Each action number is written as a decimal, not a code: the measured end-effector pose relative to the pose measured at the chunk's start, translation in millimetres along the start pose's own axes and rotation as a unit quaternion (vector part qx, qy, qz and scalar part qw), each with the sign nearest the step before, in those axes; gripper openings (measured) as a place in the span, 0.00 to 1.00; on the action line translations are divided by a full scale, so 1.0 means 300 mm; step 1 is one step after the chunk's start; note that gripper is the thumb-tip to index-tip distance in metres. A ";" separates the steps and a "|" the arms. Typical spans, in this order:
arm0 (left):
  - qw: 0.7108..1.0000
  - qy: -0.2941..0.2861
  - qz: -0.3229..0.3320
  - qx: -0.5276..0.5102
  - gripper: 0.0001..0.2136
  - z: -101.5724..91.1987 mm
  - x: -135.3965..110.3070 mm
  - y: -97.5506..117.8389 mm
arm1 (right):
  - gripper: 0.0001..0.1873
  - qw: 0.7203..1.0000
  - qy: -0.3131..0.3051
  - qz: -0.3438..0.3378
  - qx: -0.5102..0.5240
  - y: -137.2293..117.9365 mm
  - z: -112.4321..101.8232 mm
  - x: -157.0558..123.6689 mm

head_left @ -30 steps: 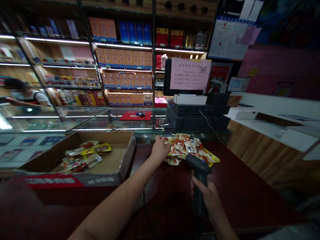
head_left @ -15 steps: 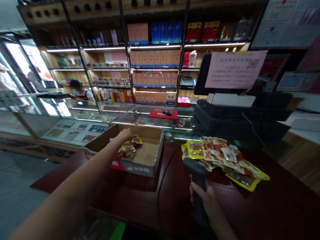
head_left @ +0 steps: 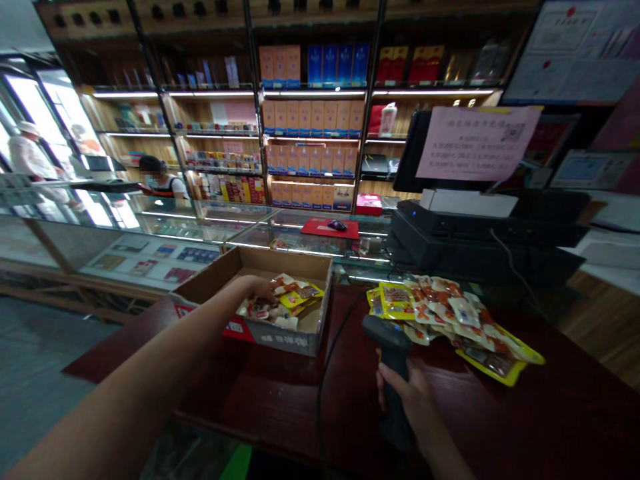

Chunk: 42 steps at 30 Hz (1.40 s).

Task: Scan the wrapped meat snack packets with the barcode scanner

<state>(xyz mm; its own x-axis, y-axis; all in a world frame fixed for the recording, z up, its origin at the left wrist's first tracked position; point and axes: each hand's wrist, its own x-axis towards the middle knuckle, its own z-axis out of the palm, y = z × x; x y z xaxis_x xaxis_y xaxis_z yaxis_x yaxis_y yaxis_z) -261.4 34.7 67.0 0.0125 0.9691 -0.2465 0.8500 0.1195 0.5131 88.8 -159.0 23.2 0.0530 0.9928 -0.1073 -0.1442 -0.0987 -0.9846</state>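
Snack packets [head_left: 290, 301] under left hand [head_left: 259, 288], grip unclear; right hand [head_left: 407, 395] tight around scanner [head_left: 387, 331]; print illegible

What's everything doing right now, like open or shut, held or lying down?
Cardboard box: open, packets inside.
Left hand: inside the box, at the packets.
Right hand: shut around the scanner.
Scanner: held upright.
Packet pile: lying loose on the counter.

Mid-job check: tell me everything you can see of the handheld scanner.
The scanner is a dark, matt, plastic-looking pistol-shaped unit with a broad head atop a slim handle. The right hand grips the handle, holding it upright over the dark red counter. Its head sits just beside the pile of snack packets; whether they touch is unclear.
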 end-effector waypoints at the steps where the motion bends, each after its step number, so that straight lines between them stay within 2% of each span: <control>1: 0.999 -0.048 -0.007 0.021 0.22 0.014 -0.007 0.032 | 0.22 1.000 0.001 0.000 -0.001 0.000 -0.001 -0.001; 3: 0.991 -0.101 -0.008 0.090 0.22 0.042 -0.017 0.091 | 0.22 1.000 0.005 0.001 0.000 0.001 -0.007 -0.004; 7: 0.970 -0.042 -0.006 0.241 0.21 0.094 -0.017 0.175 | 0.22 1.000 0.006 0.002 0.010 -0.001 -0.023 -0.013; 13: 0.960 0.006 -0.053 0.274 0.26 0.136 -0.008 0.232 | 0.23 1.000 0.013 0.007 0.005 -0.007 -0.038 -0.035; 16: 0.966 0.038 -0.051 0.249 0.26 0.133 -0.009 0.229 | 0.23 1.000 0.008 0.006 0.009 0.003 -0.044 -0.040; 19: 0.986 0.068 -0.039 0.148 0.22 0.129 -0.010 0.211 | 0.23 1.000 0.003 0.004 0.012 0.014 -0.048 -0.041; 22: 0.996 0.058 -0.049 0.056 0.15 0.126 -0.012 0.195 | 0.23 1.000 0.000 0.004 0.010 0.019 -0.046 -0.045; 27: 0.996 0.073 -0.037 0.030 0.11 0.101 -0.017 0.192 | 0.23 1.000 -0.006 0.011 0.009 0.020 -0.040 -0.056; 30: 0.990 0.138 -0.020 0.008 0.11 0.069 -0.032 0.198 | 0.23 1.000 -0.008 0.011 0.006 0.019 -0.040 -0.059; 32: 0.977 0.202 -0.007 -0.066 0.12 0.052 -0.058 0.210 | 0.22 1.000 -0.008 0.011 0.005 0.019 -0.038 -0.059; 34: 0.947 0.226 0.014 -0.228 0.11 0.047 -0.100 0.237 | 0.22 1.000 -0.010 0.010 0.005 0.021 -0.034 -0.058; 35: 0.920 0.205 0.028 -0.333 0.09 0.052 -0.126 0.257 | 0.22 1.000 -0.014 0.008 0.005 0.023 -0.032 -0.058; 36: 0.881 0.167 0.041 -0.440 0.07 0.062 -0.154 0.280 | 0.22 1.000 -0.018 0.006 0.005 0.025 -0.029 -0.057; 38: 0.782 0.065 0.065 -0.616 0.04 0.096 -0.209 0.330 | 0.22 1.000 -0.027 0.003 0.005 0.029 -0.023 -0.055; 40: 0.707 -0.013 0.079 -0.703 0.04 0.145 -0.254 0.378 | 0.22 1.000 -0.029 0.003 0.003 0.029 -0.019 -0.055; 42: 0.668 -0.043 0.091 -0.737 0.06 0.201 -0.281 0.417 | 0.22 1.000 -0.026 0.005 0.000 0.024 -0.016 -0.057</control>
<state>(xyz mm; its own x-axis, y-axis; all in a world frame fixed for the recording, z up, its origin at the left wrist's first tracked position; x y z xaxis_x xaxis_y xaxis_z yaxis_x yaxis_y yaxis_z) -124.5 -45.2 102.3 0.1294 0.9880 -0.0840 -0.6121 0.1462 0.7772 91.6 -177.1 17.4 0.0007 0.9940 -0.1090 -0.1439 -0.1078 -0.9837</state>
